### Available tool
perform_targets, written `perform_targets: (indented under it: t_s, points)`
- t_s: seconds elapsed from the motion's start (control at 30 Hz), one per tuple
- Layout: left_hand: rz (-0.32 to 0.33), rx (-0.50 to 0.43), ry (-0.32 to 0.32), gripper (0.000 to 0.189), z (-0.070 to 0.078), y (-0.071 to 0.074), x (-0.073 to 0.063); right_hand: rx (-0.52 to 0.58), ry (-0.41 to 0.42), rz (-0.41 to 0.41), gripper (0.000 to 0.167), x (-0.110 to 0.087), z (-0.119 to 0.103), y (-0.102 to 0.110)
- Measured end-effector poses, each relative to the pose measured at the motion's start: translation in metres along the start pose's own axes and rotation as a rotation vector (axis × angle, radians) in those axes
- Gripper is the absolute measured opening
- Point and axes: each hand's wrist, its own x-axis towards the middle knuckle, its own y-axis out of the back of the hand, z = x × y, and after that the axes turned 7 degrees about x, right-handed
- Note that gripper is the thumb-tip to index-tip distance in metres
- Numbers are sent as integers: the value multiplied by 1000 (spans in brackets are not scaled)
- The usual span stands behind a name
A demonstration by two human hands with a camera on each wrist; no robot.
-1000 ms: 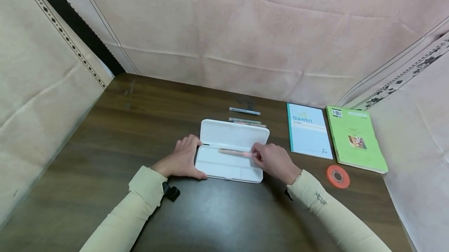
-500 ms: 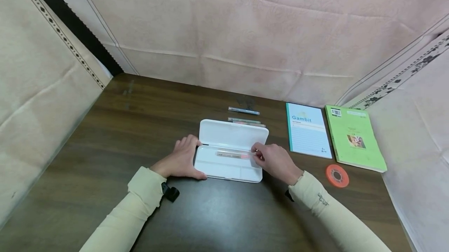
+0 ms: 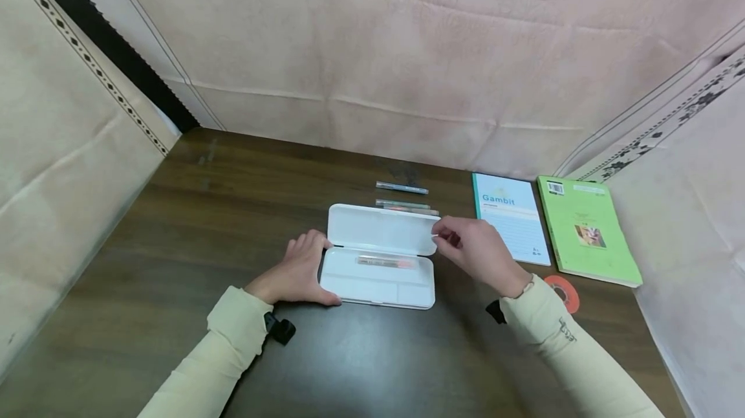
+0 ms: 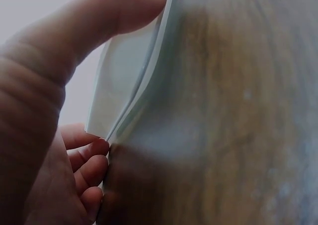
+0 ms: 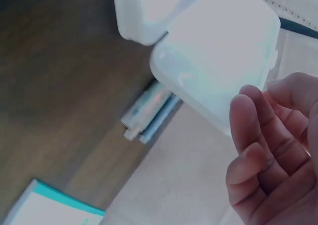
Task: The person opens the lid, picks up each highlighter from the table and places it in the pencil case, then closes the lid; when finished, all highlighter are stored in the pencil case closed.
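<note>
A white pencil case (image 3: 349,283) lies open on the table, its lid (image 3: 378,230) folded back. Inside rests one clear pen (image 3: 384,263) with a pinkish end. My left hand (image 3: 299,272) grips the case's left end, thumb at the front corner and fingers by the hinge. In the left wrist view, the thumb (image 4: 109,16) presses along the case edge. My right hand (image 3: 477,250) is at the lid's right edge with loosely bent fingers and nothing held. In the right wrist view its fingertips (image 5: 243,111) overlap the lid's rim.
Behind the lid lie a blue pen (image 3: 401,187), a greenish pen (image 3: 401,203) and a pinkish pen (image 3: 416,211). To the right are a blue notebook (image 3: 512,237) and a green book (image 3: 588,263). An orange tape roll (image 3: 567,295) is partly hidden by the right sleeve.
My right hand has let go of the pen, which now lies in the case, and has moved up and right to the lid. The left hand keeps its hold.
</note>
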Motion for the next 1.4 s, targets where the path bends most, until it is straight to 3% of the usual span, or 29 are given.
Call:
perform_targets:
  t_s: [0.33, 0.6, 0.8, 1.13, 1.4]
  points:
    - [7, 10, 3, 92, 0, 2, -3, 94, -58, 44, 11, 29, 13, 17]
    - [7, 28, 8, 91, -2, 4, -2, 58, -187, -87, 18, 78, 56, 2]
    - [11, 38, -3, 92, -1, 5, 4, 39, -241, -106, 16, 104, 88, -9]
    - [-22, 34, 12, 92, 1, 6, 2, -9, -282, -242, 19, 120, 104, -26]
    - [-16, 40, 2, 92, 2, 2, 0, -33, -251, -274, 17, 126, 108, -40]
